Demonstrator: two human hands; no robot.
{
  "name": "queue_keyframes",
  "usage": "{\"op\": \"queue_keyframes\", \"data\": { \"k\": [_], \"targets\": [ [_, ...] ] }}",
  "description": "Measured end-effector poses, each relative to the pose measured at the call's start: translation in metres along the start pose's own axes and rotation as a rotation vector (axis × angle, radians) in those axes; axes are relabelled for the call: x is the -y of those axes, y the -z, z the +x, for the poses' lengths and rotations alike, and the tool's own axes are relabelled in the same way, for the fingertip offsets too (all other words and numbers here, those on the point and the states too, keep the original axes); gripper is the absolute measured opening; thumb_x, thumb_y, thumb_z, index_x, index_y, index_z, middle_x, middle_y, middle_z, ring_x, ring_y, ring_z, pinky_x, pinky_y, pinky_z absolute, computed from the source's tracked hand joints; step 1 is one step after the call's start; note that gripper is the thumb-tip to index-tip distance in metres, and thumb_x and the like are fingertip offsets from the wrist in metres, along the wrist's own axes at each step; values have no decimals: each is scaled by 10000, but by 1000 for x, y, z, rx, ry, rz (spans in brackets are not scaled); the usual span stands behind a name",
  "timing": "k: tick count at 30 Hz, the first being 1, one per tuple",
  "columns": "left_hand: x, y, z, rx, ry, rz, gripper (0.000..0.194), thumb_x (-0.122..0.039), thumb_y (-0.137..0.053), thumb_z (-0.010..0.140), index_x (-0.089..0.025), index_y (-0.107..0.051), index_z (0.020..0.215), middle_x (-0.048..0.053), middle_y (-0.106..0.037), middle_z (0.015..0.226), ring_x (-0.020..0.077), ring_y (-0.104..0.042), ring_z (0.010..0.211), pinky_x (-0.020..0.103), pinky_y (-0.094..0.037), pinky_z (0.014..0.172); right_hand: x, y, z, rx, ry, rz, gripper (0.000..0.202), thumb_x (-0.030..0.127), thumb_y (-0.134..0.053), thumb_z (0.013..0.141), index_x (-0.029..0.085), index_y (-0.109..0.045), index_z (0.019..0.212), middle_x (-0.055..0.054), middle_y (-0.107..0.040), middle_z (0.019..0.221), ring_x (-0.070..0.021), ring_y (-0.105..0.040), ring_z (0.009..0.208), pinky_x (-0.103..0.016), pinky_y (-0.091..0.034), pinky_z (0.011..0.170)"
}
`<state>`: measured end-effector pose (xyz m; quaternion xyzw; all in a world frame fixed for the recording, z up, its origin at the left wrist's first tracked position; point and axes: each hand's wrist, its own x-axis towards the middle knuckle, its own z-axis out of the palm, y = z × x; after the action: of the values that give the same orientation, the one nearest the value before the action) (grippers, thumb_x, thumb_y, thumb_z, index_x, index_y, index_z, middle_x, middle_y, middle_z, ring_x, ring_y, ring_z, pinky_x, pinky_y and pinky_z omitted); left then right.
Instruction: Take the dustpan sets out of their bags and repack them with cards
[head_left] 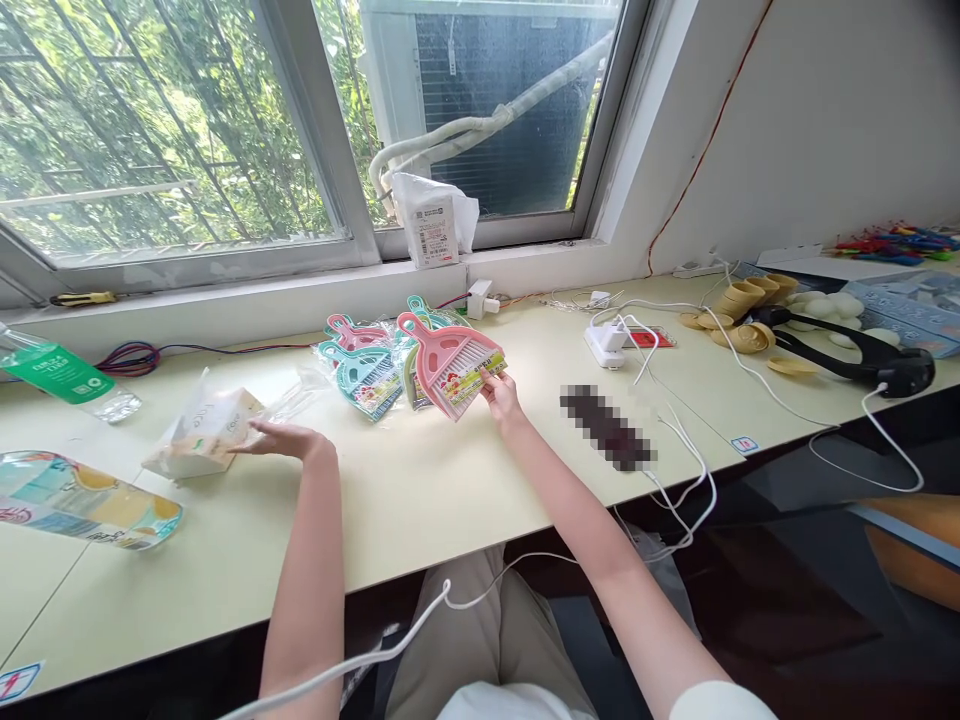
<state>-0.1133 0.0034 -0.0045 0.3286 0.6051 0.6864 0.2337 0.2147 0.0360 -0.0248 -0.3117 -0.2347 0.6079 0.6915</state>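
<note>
My right hand (502, 396) grips a pink dustpan and brush set (442, 365) by the lower corner of its printed card, holding it tilted over the table. Behind it lie more sets in clear wrapping: a teal dustpan set (364, 372), a pink one (356, 332) and others partly hidden. On the left, my left hand (289, 438) has its fingers stretched out beside a soft tissue pack (210, 430), with the fingertips at its right side. Clear plastic wrap (296, 398) lies just above this hand; whether the fingers touch it, I cannot tell.
Two bottles, a green-labelled one (67, 380) and a larger one (82, 500), lie at the left. A box (433, 232) stands on the windowsill. Rightward are a white power adapter (606, 345), cables, tan cups (739, 298) and a black headset (847, 350).
</note>
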Motion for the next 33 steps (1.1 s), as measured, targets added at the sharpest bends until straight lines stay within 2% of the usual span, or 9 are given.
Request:
{"op": "queue_keyframes", "data": {
  "k": [3, 5, 9, 12, 14, 18, 23, 27, 33],
  "targets": [
    [-19, -2, -21, -614, -125, 218, 915, -374, -462, 824, -129, 193, 1415, 194, 254, 1496, 300, 241, 1387, 465, 147, 1112, 0, 0, -1, -12, -2, -8, 317, 191, -780, 629, 179, -594, 885, -20, -713, 835, -172, -685, 792, -308, -582, 772],
    [-33, -6, -35, -656, -355, 360, 842, -259, -516, 797, -170, -3, 1458, 158, 152, 1538, 291, 174, 1411, 492, 154, 1105, -1, 0, -1, -26, -5, -13, 301, 187, -775, 636, 178, -593, 875, -21, -712, 835, -170, -683, 792, -308, -582, 767],
    [-44, -29, -57, -118, -509, 247, 437, -290, -517, 842, -237, -467, 1273, 78, -207, 1530, 294, 19, 1436, 554, 13, 1128, -2, -2, -1, -27, -13, -18, 280, 177, -768, 646, 180, -592, 864, -20, -712, 834, -169, -685, 781, -305, -581, 757],
    [-34, -62, -77, 417, -215, -95, 497, -453, -559, 824, -253, -484, 1273, 104, -513, 1319, 287, -392, 1308, 488, -325, 1062, -4, -5, -4, 14, -30, -28, 281, 188, -776, 645, 178, -597, 862, -20, -716, 821, -169, -687, 753, -298, -582, 735],
    [-25, -82, -90, 653, 23, -243, 614, -503, -593, 792, -261, -428, 1332, 107, -567, 1255, 278, -525, 1179, 446, -451, 946, -5, -9, -6, 84, -58, -60, 287, 209, -785, 648, 175, -605, 869, -25, -720, 833, -167, -688, 749, -288, -581, 722],
    [-11, -98, -103, 716, 134, -322, 678, -421, -691, 736, -277, -431, 1345, 84, -566, 1273, 268, -576, 1103, 373, -519, 823, -5, -9, -1, 117, -141, -231, 232, 341, -723, 752, 159, -609, 841, -43, -714, 772, -160, -679, 660, -281, -574, 627],
    [-2, -91, -92, 668, 149, -298, 489, -395, -603, 811, -227, -547, 1267, 65, -620, 1210, 244, -569, 1127, 369, -444, 961, 11, 13, 20, -287, 18, -371, 486, 516, -392, 925, 153, -576, 661, 10, -582, 512, -55, -433, 311, -187, -347, 324],
    [-4, -93, -98, 796, 164, -276, 503, -402, -586, 823, -209, -548, 1286, 81, -630, 1208, 271, -566, 1137, 418, -393, 1012, 33, 38, 33, -366, 57, -253, 537, 581, -343, 914, 179, -518, 605, 63, -429, 412, -31, -266, 267, -179, -202, 273],
    [-9, -97, -120, 953, 264, -200, 514, -393, -623, 805, -230, -556, 1288, 75, -593, 1278, 296, -508, 1217, 436, -341, 1050, 42, 44, 33, -348, 68, -119, 337, 446, -470, 914, 173, -593, 759, -16, -650, 654, -73, -569, 495, -164, -404, 407]
  ]
}}
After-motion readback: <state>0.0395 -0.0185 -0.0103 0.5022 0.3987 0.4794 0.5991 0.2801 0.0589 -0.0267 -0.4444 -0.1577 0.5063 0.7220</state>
